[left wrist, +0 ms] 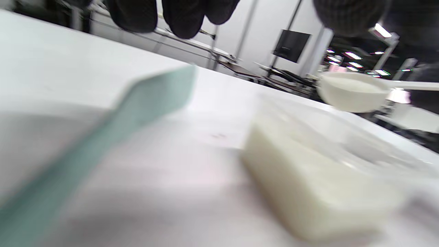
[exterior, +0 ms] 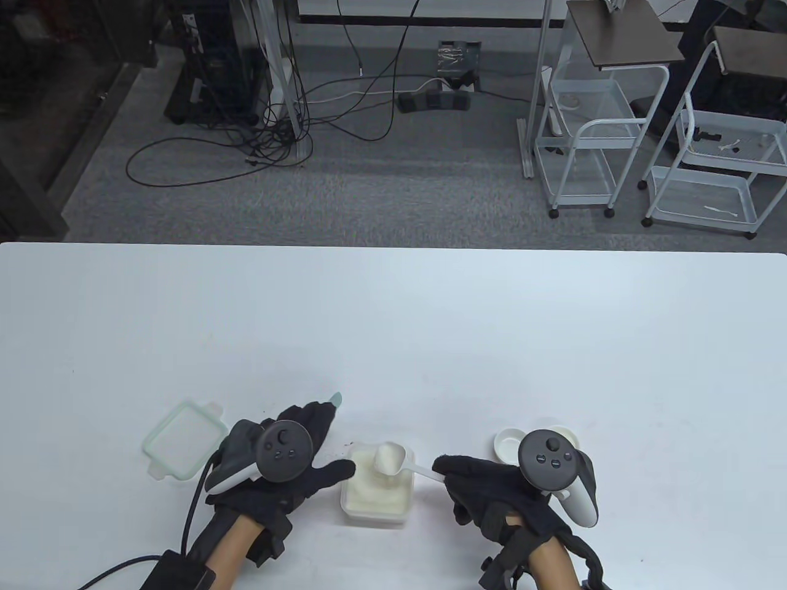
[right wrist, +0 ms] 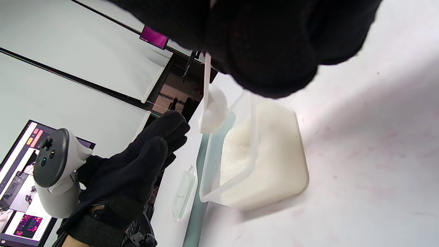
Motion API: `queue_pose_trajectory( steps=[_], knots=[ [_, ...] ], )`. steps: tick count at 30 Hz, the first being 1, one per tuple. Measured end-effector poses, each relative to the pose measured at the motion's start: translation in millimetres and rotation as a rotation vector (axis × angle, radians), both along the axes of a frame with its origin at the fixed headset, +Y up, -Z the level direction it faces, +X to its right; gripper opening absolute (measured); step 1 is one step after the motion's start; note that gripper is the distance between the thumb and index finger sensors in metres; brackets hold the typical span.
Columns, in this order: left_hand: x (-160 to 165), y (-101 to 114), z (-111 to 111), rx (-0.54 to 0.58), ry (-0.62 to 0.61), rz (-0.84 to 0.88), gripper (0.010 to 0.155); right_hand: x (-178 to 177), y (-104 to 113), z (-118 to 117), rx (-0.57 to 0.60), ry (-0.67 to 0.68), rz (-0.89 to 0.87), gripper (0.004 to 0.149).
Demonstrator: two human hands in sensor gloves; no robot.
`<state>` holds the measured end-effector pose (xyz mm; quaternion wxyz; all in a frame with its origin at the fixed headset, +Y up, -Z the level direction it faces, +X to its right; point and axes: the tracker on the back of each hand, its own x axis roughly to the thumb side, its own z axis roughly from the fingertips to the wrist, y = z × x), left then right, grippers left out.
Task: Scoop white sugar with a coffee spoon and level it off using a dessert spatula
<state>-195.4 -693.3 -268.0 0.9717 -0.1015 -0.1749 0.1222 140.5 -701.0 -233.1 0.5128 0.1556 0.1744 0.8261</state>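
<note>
A clear tub of white sugar (exterior: 376,491) stands near the table's front edge, between my hands. My right hand (exterior: 452,476) pinches the handle of the white coffee spoon (exterior: 391,460). The spoon's bowl is full of sugar and hangs just above the tub, as the left wrist view (left wrist: 349,91) and the right wrist view (right wrist: 214,109) show. My left hand (exterior: 326,439) is spread open over the pale green dessert spatula (left wrist: 137,113), which lies flat on the table left of the tub. Only the spatula's tip (exterior: 336,399) shows past my fingers (left wrist: 181,17). I cannot tell whether the hand touches it.
The tub's green-rimmed lid (exterior: 181,445) lies left of my left hand. A small white dish (exterior: 509,444) sits behind my right hand. The table's front edge is close below both wrists.
</note>
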Motion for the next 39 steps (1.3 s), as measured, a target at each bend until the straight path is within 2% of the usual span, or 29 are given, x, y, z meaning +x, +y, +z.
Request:
queue_pose_trajectory(
  steps=[4, 7, 8, 10, 12, 15, 18, 25, 28, 31, 34, 37, 39],
  knots=[
    [-11, -1, -4, 0.025, 0.144, -0.146, 0.086, 0, 0, 0, 0.005, 0.000, -0.001, 0.043],
    [-8, -9, -6, -0.052, 0.199, -0.324, 0.080, 1, 1, -1, 0.005, -0.004, -0.003, 0.043],
    [-5, -13, -6, -0.116, 0.212, -0.404, 0.080, 2, 1, -1, 0.005, -0.007, -0.004, 0.043],
    [-1, -19, -6, -0.174, 0.213, -0.471, 0.077, 2, 0, -1, 0.003, -0.009, -0.002, 0.043],
    [4, -25, -6, -0.242, 0.217, -0.505, 0.076, 2, 0, -1, 0.002, -0.010, 0.002, 0.043],
    [7, -31, -5, -0.270, 0.225, -0.551, 0.070, 1, 0, -1, -0.001, -0.005, 0.008, 0.043],
    [10, -36, -5, -0.271, 0.229, -0.578, 0.061, 0, 0, -1, 0.000, -0.001, 0.016, 0.043],
    [15, -40, -4, -0.264, 0.258, -0.585, 0.055, -3, -2, -1, -0.010, 0.006, 0.030, 0.043],
    [12, -39, -5, -0.268, 0.275, -0.563, 0.053, -3, -2, -1, -0.010, 0.006, 0.029, 0.043],
    [4, -32, -6, -0.283, 0.284, -0.450, 0.052, -3, -2, -1, -0.014, 0.004, 0.023, 0.043],
    [0, -12, -4, -0.276, 0.259, -0.262, 0.052, -2, -2, -1, -0.017, 0.001, 0.019, 0.043],
    [4, 8, 2, -0.323, 0.187, -0.015, 0.052, -2, -2, -1, -0.023, -0.002, 0.010, 0.043],
    [11, 17, 8, -0.357, 0.122, 0.080, 0.051, -2, -3, -1, -0.026, -0.005, 0.006, 0.043]
  ],
)
